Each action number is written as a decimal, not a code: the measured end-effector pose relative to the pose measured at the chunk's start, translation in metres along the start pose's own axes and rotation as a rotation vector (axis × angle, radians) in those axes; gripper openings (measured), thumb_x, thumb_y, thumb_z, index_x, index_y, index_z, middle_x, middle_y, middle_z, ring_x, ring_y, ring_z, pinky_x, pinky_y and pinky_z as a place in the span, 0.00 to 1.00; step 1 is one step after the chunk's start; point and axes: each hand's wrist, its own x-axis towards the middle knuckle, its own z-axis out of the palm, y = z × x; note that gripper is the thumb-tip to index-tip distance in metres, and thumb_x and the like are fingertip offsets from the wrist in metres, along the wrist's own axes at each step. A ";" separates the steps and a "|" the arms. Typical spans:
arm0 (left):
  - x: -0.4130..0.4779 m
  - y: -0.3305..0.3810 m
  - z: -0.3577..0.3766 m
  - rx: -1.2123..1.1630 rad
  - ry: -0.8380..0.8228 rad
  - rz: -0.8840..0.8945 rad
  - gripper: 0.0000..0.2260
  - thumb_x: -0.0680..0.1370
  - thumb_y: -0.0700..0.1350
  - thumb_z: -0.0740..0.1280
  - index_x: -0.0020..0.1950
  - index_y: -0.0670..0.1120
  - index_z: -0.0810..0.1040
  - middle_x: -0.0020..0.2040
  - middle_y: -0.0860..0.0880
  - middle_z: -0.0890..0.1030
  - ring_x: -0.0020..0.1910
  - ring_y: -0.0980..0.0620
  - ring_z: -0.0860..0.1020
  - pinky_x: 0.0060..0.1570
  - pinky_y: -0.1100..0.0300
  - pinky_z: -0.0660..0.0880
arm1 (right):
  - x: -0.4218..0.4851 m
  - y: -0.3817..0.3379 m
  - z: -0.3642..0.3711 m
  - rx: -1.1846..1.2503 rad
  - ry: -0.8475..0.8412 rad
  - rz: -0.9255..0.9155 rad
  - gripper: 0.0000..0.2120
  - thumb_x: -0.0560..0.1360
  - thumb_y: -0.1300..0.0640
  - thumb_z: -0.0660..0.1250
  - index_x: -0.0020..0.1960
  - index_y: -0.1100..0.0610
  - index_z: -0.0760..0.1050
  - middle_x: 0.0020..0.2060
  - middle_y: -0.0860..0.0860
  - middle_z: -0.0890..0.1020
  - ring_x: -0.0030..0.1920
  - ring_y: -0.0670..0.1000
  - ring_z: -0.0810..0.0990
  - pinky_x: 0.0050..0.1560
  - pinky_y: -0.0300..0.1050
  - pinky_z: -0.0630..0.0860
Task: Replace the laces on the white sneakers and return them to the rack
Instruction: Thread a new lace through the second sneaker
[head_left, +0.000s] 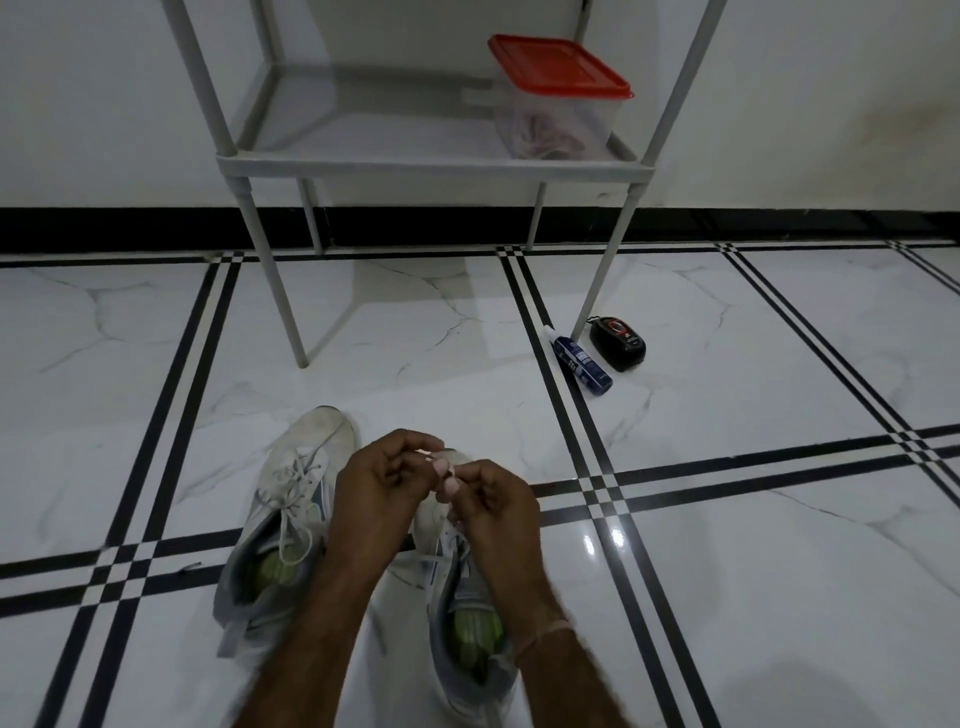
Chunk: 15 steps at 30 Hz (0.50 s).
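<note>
The left hand (382, 480) and right hand (493, 499), fingers curled, are pinching what seems a pale lace (448, 470) above the sneakers (272, 501) lying on the floor (727, 571); pulling out the old laces (297, 480) is probably coming next.

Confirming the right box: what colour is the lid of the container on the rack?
Red. The lid shows best in the head view.
</note>
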 end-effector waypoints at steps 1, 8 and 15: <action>-0.003 0.000 0.003 -0.060 0.026 -0.046 0.05 0.77 0.38 0.73 0.51 0.45 0.84 0.40 0.46 0.86 0.41 0.52 0.85 0.44 0.58 0.82 | 0.000 -0.002 0.000 0.018 0.023 0.027 0.02 0.79 0.62 0.71 0.49 0.61 0.82 0.41 0.55 0.86 0.41 0.51 0.84 0.43 0.43 0.80; -0.011 -0.006 0.014 -0.184 -0.026 -0.195 0.03 0.76 0.38 0.73 0.48 0.44 0.87 0.39 0.48 0.85 0.39 0.57 0.81 0.40 0.64 0.78 | -0.008 -0.001 0.002 0.011 0.028 0.064 0.06 0.79 0.61 0.70 0.44 0.58 0.83 0.35 0.54 0.85 0.36 0.52 0.83 0.40 0.44 0.80; -0.006 -0.015 0.004 -0.138 -0.014 -0.139 0.02 0.79 0.37 0.69 0.48 0.41 0.82 0.42 0.44 0.86 0.41 0.48 0.84 0.43 0.55 0.81 | -0.009 0.006 -0.034 -0.378 0.007 0.192 0.14 0.70 0.46 0.79 0.53 0.44 0.80 0.51 0.42 0.83 0.49 0.45 0.83 0.48 0.41 0.81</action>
